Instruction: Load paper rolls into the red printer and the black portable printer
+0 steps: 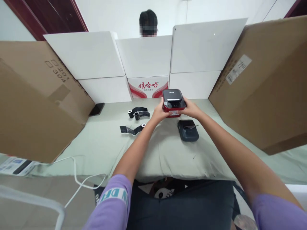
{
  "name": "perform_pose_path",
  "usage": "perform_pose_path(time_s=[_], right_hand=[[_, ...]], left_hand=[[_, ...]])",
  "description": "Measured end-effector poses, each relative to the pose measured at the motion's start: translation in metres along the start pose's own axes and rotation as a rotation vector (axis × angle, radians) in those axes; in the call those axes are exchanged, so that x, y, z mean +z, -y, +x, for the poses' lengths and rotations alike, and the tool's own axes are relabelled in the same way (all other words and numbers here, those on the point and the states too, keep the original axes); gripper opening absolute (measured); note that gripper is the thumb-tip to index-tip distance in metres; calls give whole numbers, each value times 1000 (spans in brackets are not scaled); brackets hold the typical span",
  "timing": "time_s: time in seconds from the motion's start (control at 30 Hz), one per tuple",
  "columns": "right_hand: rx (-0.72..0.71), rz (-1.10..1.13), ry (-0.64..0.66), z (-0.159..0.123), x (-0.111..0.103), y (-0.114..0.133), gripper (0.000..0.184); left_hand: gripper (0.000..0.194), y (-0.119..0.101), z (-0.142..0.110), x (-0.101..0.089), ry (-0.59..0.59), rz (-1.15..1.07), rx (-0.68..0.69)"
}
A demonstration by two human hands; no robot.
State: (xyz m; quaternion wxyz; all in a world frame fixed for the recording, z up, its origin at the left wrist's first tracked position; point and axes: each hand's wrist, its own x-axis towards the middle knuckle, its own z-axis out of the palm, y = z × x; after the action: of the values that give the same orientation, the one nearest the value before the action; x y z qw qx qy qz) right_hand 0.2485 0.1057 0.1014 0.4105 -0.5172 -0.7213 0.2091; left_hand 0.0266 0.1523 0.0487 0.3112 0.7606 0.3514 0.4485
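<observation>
Both hands grip a small red and black label printer (173, 97) from its two sides, at the back of the cloth-covered table. My left hand (159, 111) is closed on its left side, with the thumb along the front. Opposite it, my right hand (192, 108) is closed on the right side. Just in front lies a dark portable printer (188, 131) with a strip sticking out of its top. Left of my hands are partly unrolled black ribbon rolls: one (130, 113), another beside it (137, 115), and a third (134, 129) nearer me, partly covered by my left forearm.
White boxes (144, 57) wall off the back, and a person's head (148, 22) shows above them. Large cardboard boxes stand at left (35, 102) and right (268, 89). A phone (97, 109) lies by the left box. A white cable (75, 172) hangs off a power strip (21, 166).
</observation>
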Motion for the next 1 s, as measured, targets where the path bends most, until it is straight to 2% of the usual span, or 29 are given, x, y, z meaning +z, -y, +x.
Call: perform_pose_path(time_s=[0.13, 0.27, 0.37, 0.43, 0.47, 0.53, 0.6, 0.63, 0.7, 0.8, 0.9, 1.0], right_hand=[[90, 103, -2, 1, 8, -36, 88], [136, 173, -9, 0, 11, -46, 87], [201, 261, -18, -13, 5, -50, 73], [337, 326, -95, -35, 2, -57, 55], [429, 358, -151, -50, 1, -62, 49], [566, 467, -231, -83, 6, -69, 50], [600, 545, -283, -111, 18, -69, 58], [590, 562, -309, -121, 25, -66, 62], [538, 552, -358, -132, 42, -53, 68], [445, 514, -359, -130, 69, -20, 73], [412, 544, -293, -125, 98, 14, 73], [433, 614, -238, -126, 128, 34, 71]], left_hand=[[116, 16, 5, 18, 66, 21, -78], [108, 11, 2, 27, 94, 32, -146], [96, -6, -19, 29, -6, 164, -199], [82, -19, -47, 33, -84, 252, -196], [77, -25, -63, 37, -52, 265, -179], [77, -32, -93, 48, 165, 274, -163], [93, -35, -114, 61, 362, 313, -102], [101, -35, -120, 66, 407, 334, -72], [108, -34, -127, 68, 387, 361, -36], [100, -31, -138, 46, 273, 355, -41], [99, -29, -163, 4, 194, 357, -54], [103, -26, -192, -30, 158, 385, -107]])
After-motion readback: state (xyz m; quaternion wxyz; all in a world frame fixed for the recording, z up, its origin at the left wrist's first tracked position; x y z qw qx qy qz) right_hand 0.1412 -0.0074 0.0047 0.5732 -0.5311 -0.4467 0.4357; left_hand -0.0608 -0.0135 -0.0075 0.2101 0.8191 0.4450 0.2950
